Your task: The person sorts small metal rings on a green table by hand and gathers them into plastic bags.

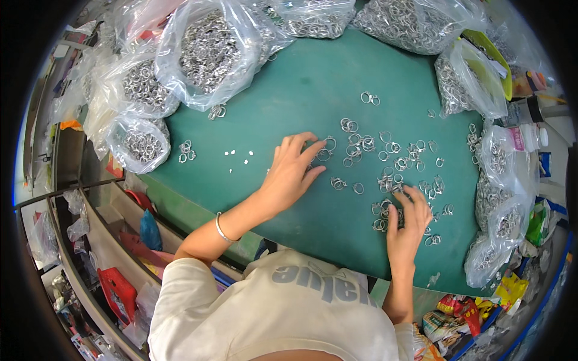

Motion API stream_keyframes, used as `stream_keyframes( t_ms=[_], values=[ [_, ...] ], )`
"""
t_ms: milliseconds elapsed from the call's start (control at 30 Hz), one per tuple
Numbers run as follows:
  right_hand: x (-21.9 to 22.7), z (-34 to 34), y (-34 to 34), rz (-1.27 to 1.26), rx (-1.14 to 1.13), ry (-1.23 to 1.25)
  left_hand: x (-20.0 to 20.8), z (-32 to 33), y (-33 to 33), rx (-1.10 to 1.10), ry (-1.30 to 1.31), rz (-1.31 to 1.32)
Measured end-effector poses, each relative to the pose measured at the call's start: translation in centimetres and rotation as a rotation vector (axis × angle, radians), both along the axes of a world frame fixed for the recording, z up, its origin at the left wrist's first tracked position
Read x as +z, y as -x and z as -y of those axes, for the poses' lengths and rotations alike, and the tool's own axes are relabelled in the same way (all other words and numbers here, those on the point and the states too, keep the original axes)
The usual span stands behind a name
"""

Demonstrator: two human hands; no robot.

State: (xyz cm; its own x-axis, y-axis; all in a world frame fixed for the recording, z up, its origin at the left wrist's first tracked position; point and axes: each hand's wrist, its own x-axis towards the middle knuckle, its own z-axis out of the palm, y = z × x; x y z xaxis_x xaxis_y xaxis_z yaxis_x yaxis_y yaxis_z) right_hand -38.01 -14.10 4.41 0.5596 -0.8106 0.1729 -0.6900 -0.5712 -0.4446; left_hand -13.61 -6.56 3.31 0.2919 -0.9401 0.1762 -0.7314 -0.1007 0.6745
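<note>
Small silver-coloured rings (367, 143) lie in loose clusters on the green tabletop (283, 90), right of its middle. My left hand (289, 171) reaches in from the left with thumb and fingers apart. Its fingertips are at a small group of rings (325, 153), and the hand partly hides what lies under them. Over the nearer clusters, my right hand (408, 224) has its fingers bent and spaced from the thumb. Rings (380, 225) lie beside its thumb, and others show around the fingers. Neither hand visibly lifts a ring.
Clear plastic bags full of rings line the far edge (208, 51), the left (141, 144) and the right (497, 204). Tiny white pieces (250, 153) lie left of my left hand. A yellow-green tray (490, 57) stands far right. Open drawers (114, 240) are at lower left.
</note>
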Motion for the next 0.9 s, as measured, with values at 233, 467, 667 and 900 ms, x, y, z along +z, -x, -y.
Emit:
stream_keyframes(
  t_ms=[233,467,667,900],
  values=[
    [0.4,0.0,5.1,-0.008,-0.301,0.012,-0.9,-0.6,0.6,-0.22,-0.004,-0.048],
    [-1.5,-1.7,8.9,-0.083,-0.38,-0.104,-0.5,1.5,2.5,-0.274,-0.134,0.066],
    [-1.8,-1.2,8.1,0.09,-0.315,-0.079,0.2,2.0,3.7,-0.354,-0.075,0.142],
    [0.3,1.1,6.1,-0.185,-0.053,-0.151,-0.4,5.6,8.5,-0.657,-0.157,0.416]
  ],
)
